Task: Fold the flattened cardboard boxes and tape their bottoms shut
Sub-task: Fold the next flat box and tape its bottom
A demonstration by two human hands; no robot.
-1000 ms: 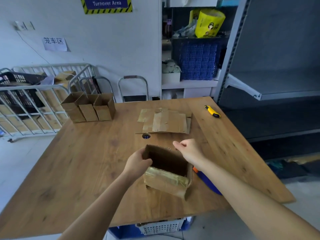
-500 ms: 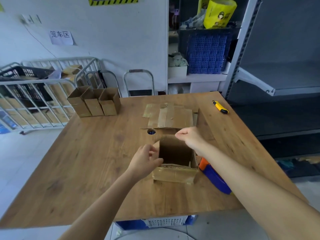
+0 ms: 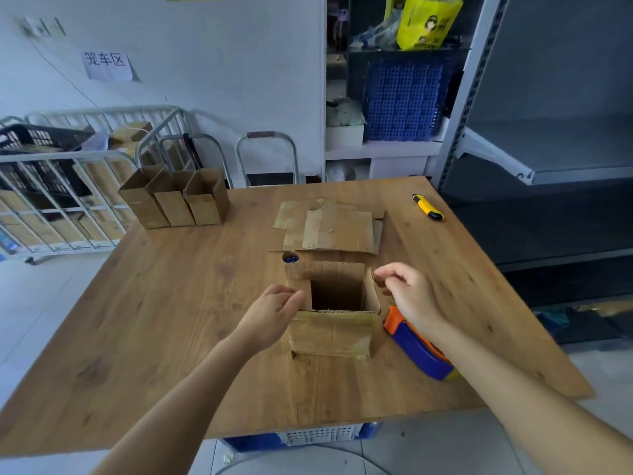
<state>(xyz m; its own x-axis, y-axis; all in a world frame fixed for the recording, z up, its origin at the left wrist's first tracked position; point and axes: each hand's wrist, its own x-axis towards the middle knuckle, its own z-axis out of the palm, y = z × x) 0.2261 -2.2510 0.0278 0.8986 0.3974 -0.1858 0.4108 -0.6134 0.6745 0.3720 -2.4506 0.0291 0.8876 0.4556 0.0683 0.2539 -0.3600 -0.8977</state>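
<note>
Judging box point(image 3: 334, 332) light, stiff: hold by side walls. Left hand point(image 3: 274, 313) curled at its left side, grip unclear; right hand point(image 3: 407, 296) loose, just off right flap point(image 3: 371, 291).

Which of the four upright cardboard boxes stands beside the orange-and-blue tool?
The lone box nearest the camera; the orange-and-blue tool lies at its right. The other three boxes stand in a row at the far left corner of the table.

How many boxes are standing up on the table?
4. Three stand in a row at the far left of the table: left box, middle box, right box. The fourth, the open box, stands between the left hand and right hand. The flat cardboard pile isn't counted.
</note>
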